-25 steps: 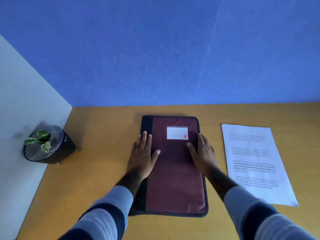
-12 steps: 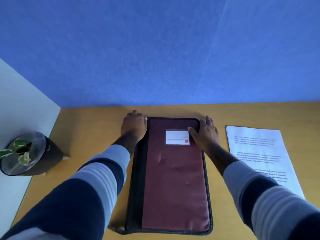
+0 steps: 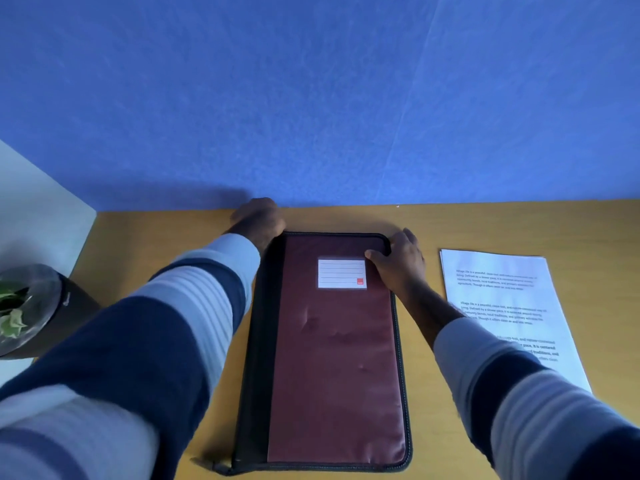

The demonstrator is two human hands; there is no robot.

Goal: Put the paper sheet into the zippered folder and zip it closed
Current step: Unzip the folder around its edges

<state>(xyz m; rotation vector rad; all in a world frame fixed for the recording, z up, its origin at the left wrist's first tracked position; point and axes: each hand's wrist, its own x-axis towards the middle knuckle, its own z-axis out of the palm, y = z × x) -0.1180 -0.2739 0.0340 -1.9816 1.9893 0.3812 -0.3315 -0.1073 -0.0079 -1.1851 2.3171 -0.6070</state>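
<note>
- The zippered folder [image 3: 332, 358] is laid flat and closed in the middle of the desk [image 3: 145, 233]. One short side is close to the far edge of the desk and the other is close to the near edge.
- The paper sheet [image 3: 502, 299] is laid flat toward the right edge of the desk, beside the folder but apart from it. It is not yet put inside.
- The left hand [image 3: 258, 220] is placed at the far left corner of the folder. Only its back is seen and the fingers are hidden, so it cannot be told whether anything is pinched there.
- The right hand [image 3: 398, 265] is set on the far right corner of the folder. The thumb is laid on the red cover and the fingers are bent over the zipper edge, so the corner is held.
- The folder is judged to be padded and soft-covered, because small dents are seen in the cloth. It is probably light, and stiff enough to be opened by one side.
- A small tab, perhaps the zipper pull [image 3: 213, 464], is seen at the near left corner, but it is too blurred to be sure. The pull should be pinched while the folder is pressed down.
- The sheet is thin, light and easily creased. It is best lifted by a side edge and slid in flat.
</note>
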